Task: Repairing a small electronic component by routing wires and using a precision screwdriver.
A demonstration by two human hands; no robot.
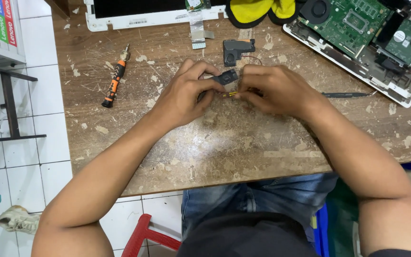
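My left hand [186, 93] grips a small black plastic speaker module [226, 77] above the worn wooden table [224, 147]. My right hand [274, 88] pinches the thin yellow wires [231, 93] that come off that module; the fingertips hide the wire ends. A second black speaker module [236, 51] with a red wire lies on the table just beyond my hands.
An orange-and-black screwdriver [114, 78] lies at the left. An opened laptop base with a green circuit board [353, 24] sits at the back right, a white laptop lid [139, 16] at the back, a yellow-black cloth [258, 10] between them. A thin black strip [348, 94] lies right.
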